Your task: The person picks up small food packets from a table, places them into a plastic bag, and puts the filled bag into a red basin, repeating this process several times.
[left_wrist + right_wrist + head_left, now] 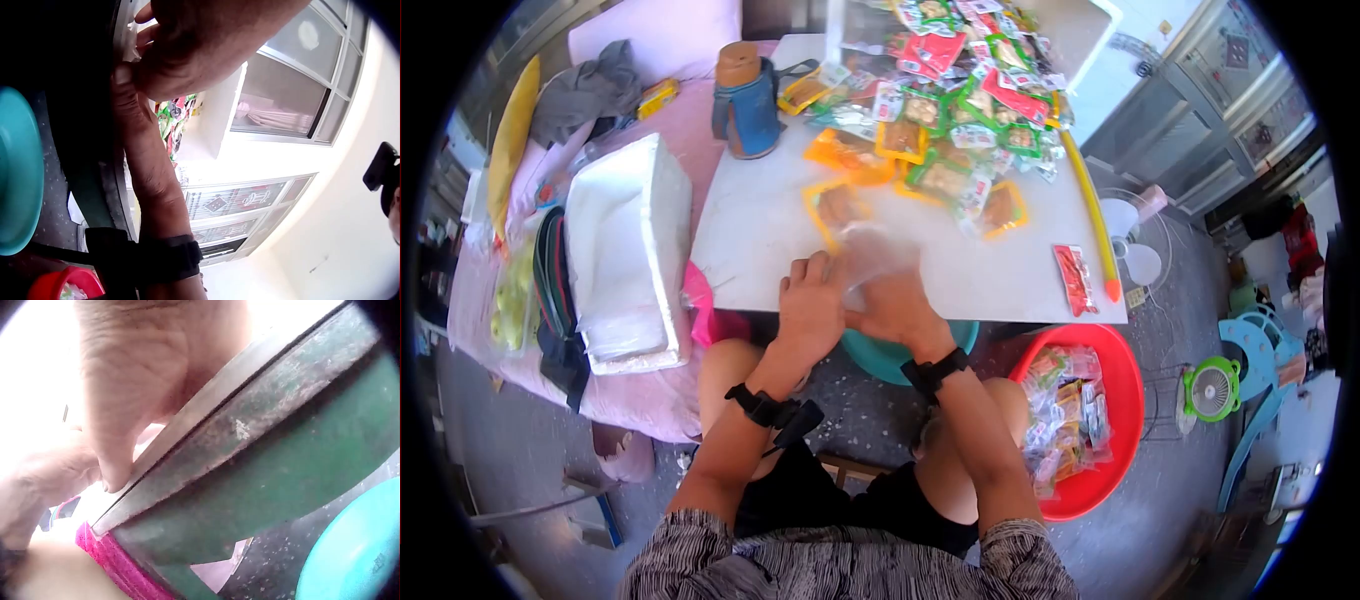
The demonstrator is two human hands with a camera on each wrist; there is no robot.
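Note:
My left hand (812, 300) and right hand (895, 305) meet at the front edge of the white table (745, 260). Between their fingers is a blurred, clear plastic bag (868, 250), which both hands grip near the tabletop. The left wrist view shows the thumbs close together, with whitish film by the fingertips. In the right wrist view, my right thumb (115, 465) points down at the table edge. Just beyond the bag lies an orange-edged food packet (837, 207). A heap of small food packets (960, 110) covers the far side of the table.
A red basin (1135, 400) of bagged packets stands right of my knees; a teal basin (900, 365) sits under the table edge. On the table are a blue flask (747, 110), a yellow stick (1090, 215) and a red packet (1075, 280). A white foam box (625, 230) stands left.

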